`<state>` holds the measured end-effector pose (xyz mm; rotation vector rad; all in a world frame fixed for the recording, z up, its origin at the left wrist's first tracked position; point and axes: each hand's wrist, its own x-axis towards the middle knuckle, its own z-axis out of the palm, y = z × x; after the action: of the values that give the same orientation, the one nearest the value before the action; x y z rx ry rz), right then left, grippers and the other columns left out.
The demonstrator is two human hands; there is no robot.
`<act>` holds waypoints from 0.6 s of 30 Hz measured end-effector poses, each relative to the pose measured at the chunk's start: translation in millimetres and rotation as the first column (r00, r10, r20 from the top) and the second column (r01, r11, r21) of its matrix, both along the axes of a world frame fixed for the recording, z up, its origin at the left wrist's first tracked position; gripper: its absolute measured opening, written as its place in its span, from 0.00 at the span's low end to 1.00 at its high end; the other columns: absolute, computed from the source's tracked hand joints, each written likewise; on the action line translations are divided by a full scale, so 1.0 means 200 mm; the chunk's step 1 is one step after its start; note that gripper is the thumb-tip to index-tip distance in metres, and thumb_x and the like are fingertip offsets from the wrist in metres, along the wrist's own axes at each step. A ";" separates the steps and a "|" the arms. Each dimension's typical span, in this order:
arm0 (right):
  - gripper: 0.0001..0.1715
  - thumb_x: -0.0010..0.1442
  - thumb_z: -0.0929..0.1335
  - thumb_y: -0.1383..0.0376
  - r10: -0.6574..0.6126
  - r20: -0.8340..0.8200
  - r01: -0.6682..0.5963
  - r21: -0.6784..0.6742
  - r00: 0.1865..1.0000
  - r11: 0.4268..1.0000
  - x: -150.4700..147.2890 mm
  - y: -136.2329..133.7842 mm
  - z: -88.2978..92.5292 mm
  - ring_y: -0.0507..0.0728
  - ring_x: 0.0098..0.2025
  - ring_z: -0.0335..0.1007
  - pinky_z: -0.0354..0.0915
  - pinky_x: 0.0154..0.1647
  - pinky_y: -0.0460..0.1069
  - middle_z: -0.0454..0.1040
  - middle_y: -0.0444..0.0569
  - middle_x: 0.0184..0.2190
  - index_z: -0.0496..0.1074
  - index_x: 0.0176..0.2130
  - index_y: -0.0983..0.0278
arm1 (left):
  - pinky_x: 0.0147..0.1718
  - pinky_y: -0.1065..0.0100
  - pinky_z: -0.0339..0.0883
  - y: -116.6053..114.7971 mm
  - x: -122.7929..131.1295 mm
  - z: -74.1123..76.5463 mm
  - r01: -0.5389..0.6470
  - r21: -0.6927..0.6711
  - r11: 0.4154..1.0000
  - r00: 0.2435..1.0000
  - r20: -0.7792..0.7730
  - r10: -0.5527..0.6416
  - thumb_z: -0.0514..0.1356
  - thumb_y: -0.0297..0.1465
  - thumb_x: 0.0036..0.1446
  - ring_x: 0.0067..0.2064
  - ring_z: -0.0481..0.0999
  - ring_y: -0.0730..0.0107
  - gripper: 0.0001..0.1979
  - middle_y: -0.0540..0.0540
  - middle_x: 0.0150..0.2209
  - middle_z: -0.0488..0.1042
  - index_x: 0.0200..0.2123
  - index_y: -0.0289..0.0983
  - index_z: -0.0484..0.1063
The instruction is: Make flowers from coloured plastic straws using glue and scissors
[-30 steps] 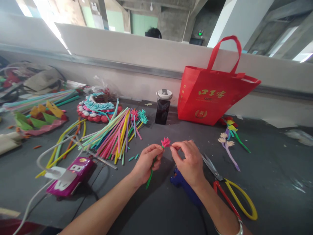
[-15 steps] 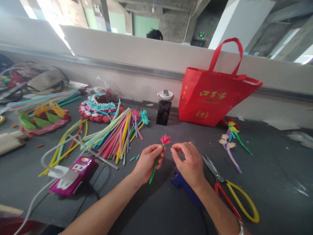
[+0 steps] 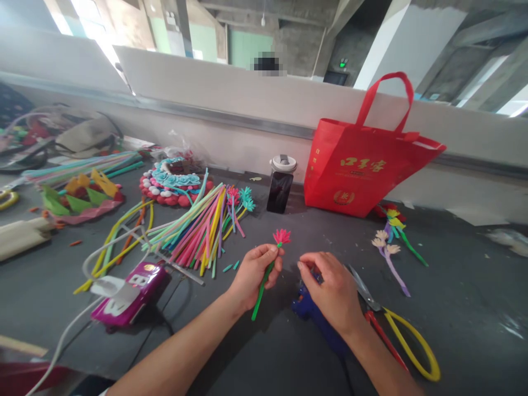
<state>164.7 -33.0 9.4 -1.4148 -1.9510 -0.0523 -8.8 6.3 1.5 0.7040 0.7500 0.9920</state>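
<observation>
Between thumb and fingers, my left hand (image 3: 258, 275) grips an artificial flower by its green stem (image 3: 263, 289), just under the pink, pointed-petal head (image 3: 282, 236). The flower leans, head up and away from me. To its right, my right hand (image 3: 330, 286) is apart from the flower, thumb and index fingertips brought together; anything between them is too small to make out. Beneath that hand lies a blue glue gun (image 3: 307, 308), partly covered by the hand and wrist. Scissors (image 3: 394, 324) with red and yellow handles lie right beside my right forearm, which hides a little of them.
Coloured fuzzy stems (image 3: 198, 231) and small finished flowers (image 3: 247, 199) lie left of centre. Nearer me is a purple power strip (image 3: 130, 297) with white cables. A bottle (image 3: 281, 187) and a red bag (image 3: 363, 170) stand behind; more flowers (image 3: 390, 253) lie at right.
My right hand has drawn a little to the right and down, away from the flower. My left hand keeps its hold on the stem. The whole view has shifted slightly.
</observation>
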 end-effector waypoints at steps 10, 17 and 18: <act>0.04 0.66 0.66 0.63 -0.055 -0.032 0.049 -0.171 0.998 0.984 0.09 -0.13 -0.13 0.56 0.34 0.73 0.67 0.37 0.50 0.75 0.45 0.32 0.72 0.39 0.60 | 0.12 0.76 0.45 0.00 0.01 -0.01 -0.019 0.075 0.997 0.999 -0.038 0.022 0.63 0.39 0.55 0.15 0.56 0.82 0.13 0.55 0.21 0.67 0.34 0.35 0.70; 0.03 0.60 0.70 0.67 0.052 0.216 0.017 -0.306 0.975 0.952 0.03 -0.03 -0.05 0.57 0.37 0.76 0.67 0.36 0.50 0.77 0.43 0.33 0.71 0.36 0.59 | 0.13 0.77 0.49 0.03 0.00 -0.02 -0.183 0.118 0.976 0.982 -0.034 0.188 0.64 0.40 0.55 0.17 0.58 0.81 0.13 0.55 0.22 0.66 0.34 0.36 0.68; 0.04 0.59 0.71 0.66 0.049 0.280 0.038 -0.297 0.959 0.954 0.03 -0.04 -0.05 0.58 0.36 0.76 0.67 0.35 0.50 0.77 0.43 0.33 0.71 0.36 0.59 | 0.13 0.77 0.49 0.03 0.00 -0.02 -0.198 0.117 0.973 0.979 -0.025 0.203 0.65 0.39 0.54 0.17 0.58 0.81 0.14 0.55 0.22 0.67 0.34 0.36 0.68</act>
<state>169.9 -41.8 -0.4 -1.6738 -2.2747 0.0482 -9.6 12.5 -3.2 0.7574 0.8125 1.2165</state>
